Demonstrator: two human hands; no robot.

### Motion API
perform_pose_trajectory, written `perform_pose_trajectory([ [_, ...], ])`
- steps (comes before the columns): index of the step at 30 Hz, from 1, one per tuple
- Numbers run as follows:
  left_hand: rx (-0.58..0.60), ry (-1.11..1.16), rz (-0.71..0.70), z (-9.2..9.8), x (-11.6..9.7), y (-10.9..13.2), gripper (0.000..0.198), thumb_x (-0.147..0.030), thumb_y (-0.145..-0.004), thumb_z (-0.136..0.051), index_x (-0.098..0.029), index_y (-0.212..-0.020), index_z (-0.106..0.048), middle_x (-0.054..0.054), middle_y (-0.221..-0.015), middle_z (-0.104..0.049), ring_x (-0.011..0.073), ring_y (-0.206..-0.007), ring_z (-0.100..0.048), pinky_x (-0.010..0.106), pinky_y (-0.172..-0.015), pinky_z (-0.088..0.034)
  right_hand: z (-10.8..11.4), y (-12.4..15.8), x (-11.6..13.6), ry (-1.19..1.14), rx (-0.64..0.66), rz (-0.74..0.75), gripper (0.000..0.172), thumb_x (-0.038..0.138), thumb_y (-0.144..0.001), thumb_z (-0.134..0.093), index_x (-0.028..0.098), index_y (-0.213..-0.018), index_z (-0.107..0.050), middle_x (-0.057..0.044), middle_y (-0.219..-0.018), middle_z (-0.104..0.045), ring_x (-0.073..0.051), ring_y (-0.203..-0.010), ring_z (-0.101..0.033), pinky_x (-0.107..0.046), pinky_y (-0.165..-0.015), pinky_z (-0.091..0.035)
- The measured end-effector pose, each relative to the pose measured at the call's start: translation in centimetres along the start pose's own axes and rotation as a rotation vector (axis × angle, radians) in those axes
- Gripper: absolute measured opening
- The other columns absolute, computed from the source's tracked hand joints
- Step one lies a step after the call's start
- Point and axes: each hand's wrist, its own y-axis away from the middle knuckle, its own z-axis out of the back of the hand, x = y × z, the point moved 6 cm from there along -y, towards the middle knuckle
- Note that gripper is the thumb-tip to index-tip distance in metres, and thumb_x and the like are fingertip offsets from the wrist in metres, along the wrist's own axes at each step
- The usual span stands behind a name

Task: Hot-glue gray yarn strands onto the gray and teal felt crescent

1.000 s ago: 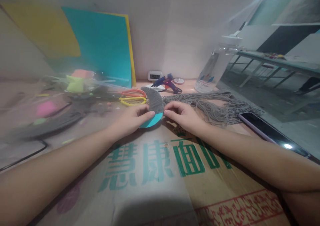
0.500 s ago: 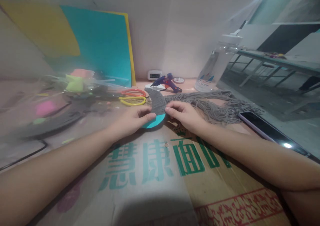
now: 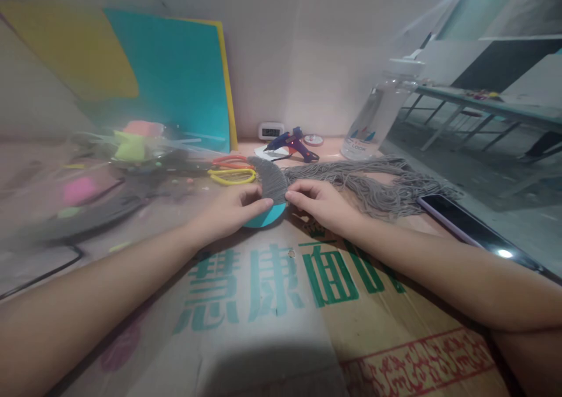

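A crescent-shaped blue card (image 3: 266, 216) lies above the cardboard, its upper part covered with rows of grey yarn (image 3: 273, 180). My left hand (image 3: 232, 209) is closed on the crescent's left side, the thumb lying across the lower end of the yarn rows. At the opposite edge, my right hand (image 3: 318, 204) pinches the crescent's rim with thumb and forefinger. Whether a loose strand is between those fingertips is too small to tell. Behind my right hand spreads a bundle of loose grey yarn (image 3: 377, 186).
Scissors with red and yellow handles (image 3: 232, 176) lie left of the crescent. Behind are a glue gun (image 3: 294, 145), a small digital clock (image 3: 271, 130) and a clear bottle (image 3: 373, 116). A phone (image 3: 474, 227) is at right. Blue and yellow sheets (image 3: 175, 81) lean on the wall.
The crescent has shifted slightly left and turned a little between my hands. My right fingertips have moved slightly left with its edge. Both hands keep their grip.
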Motion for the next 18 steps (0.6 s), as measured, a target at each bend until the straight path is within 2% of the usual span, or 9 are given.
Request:
perform_pose_trajectory([
  [6, 0.026, 0.105, 0.016, -0.2, 0.07, 0.01, 0.027, -0.043, -0.083, -0.061, -0.019, -0.092, -0.069, 0.004, -0.09, -0.07, 0.0212, -0.082, -0.062, 0.032, -0.072, -0.048, -0.06, 0.06, 0.32, -0.032, 0.014, 0.002, 0.025, 0.043, -0.085, -0.059, 0.018, -0.08, -0.06, 0.006, -0.057, -0.049, -0.009, -0.049, -0.043, -0.023, -0.047, -0.034],
  [11, -0.018, 0.132, 0.02, 0.13, 0.33, -0.04, 0.029, -0.044, -0.085, -0.06, -0.018, -0.094, -0.068, 0.003, -0.094, -0.07, 0.0184, -0.082, -0.062, 0.028, -0.07, -0.046, 0.23, -0.19, 0.37, 0.017, -0.032, 0.042, 0.019, 0.034, -0.08, -0.064, 0.017, -0.085, -0.06, 0.003, -0.069, -0.056, -0.009, -0.058, -0.048, -0.024, -0.055, -0.039],
  [18, -0.009, 0.105, 0.027, 0.11, 0.45, -0.09, 0.031, -0.045, -0.084, -0.061, -0.017, -0.094, -0.069, 0.004, -0.094, -0.07, 0.0206, -0.085, -0.062, 0.031, -0.074, -0.047, 0.47, -0.14, -0.01, 0.127, -0.083, 0.0, 0.021, 0.038, -0.082, -0.063, 0.017, -0.083, -0.062, 0.005, -0.059, -0.05, -0.009, -0.052, -0.044, -0.023, -0.049, -0.034],
])
